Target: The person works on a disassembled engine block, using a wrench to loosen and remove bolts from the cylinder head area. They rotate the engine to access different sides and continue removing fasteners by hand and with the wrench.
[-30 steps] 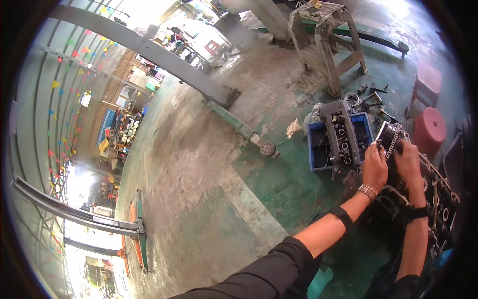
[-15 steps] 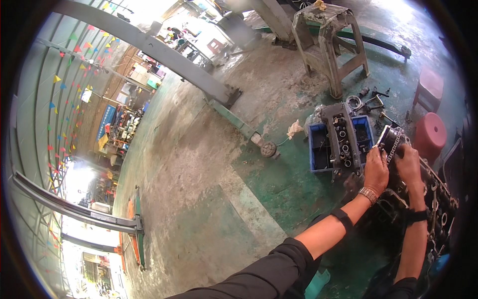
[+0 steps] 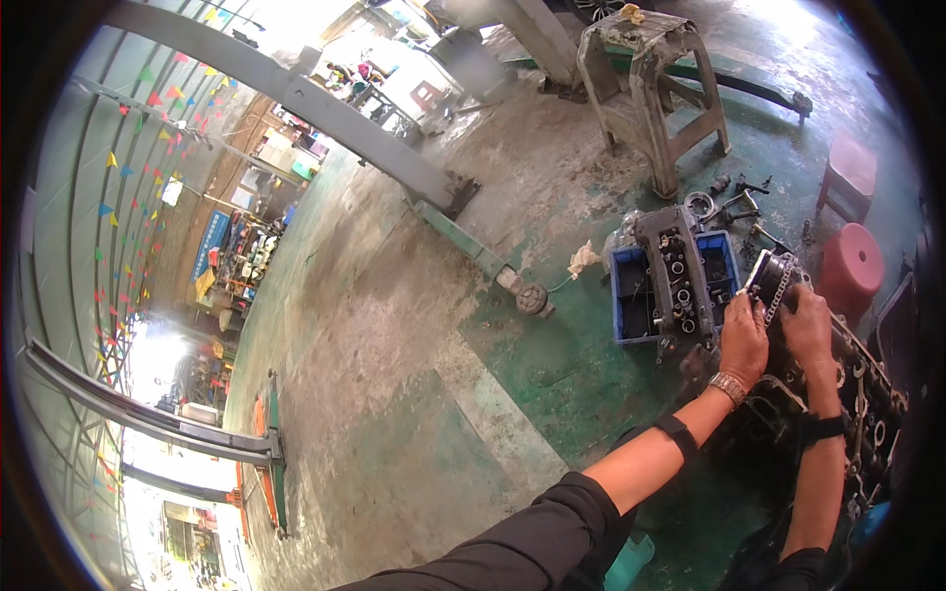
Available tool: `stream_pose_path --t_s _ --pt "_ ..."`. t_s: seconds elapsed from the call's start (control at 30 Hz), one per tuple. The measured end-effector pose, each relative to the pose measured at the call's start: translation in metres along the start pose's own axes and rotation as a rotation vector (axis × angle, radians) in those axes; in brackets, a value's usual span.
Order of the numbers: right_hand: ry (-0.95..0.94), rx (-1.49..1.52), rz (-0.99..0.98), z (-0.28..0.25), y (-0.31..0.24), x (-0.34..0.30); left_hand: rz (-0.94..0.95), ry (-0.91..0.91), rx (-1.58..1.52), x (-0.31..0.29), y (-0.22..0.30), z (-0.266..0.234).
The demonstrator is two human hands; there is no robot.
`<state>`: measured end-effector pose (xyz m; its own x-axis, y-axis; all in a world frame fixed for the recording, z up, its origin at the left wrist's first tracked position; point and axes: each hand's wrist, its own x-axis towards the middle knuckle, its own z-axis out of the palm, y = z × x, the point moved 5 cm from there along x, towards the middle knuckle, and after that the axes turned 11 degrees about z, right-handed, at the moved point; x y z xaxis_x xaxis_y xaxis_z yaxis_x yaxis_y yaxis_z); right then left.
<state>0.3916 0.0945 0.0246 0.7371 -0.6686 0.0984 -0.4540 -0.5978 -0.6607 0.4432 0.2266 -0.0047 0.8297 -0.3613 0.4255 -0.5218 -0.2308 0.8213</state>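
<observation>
An engine block [image 3: 865, 399], dark and greasy, lies at the lower right with a metal chain [image 3: 778, 288] looped around a dark round part [image 3: 771, 275] at its far end. My left hand [image 3: 744, 340] is closed at the chain's left side, thumb against the links and fingers along a silver edge. Just right of the chain, my right hand [image 3: 808, 330] has its fingers curled down against the engine. Its fingertips are hidden, so what they grip cannot be made out.
Left of my hands, a cylinder-head-like part [image 3: 680, 271] rests across a blue crate [image 3: 631, 310]. Loose metal parts [image 3: 734, 207] lie beyond it. A worn step stool [image 3: 655, 98] stands farther off, a red stool [image 3: 852, 268] at right. A lift arm [image 3: 483, 258] crosses the floor.
Both hands stay at the chain with hardly any visible movement. The view has shifted very slightly.
</observation>
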Motion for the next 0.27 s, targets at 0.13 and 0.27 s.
stream_pose_path --t_s 0.13,0.27 --pt "0.010 -0.085 -0.025 0.0013 -0.0008 0.0014 -0.031 -0.024 -0.014 0.0000 0.0003 -0.0011" --pt "-0.041 -0.065 -0.034 0.0015 0.0008 0.0042 -0.033 -0.061 -0.007 0.0001 -0.0033 0.0010"
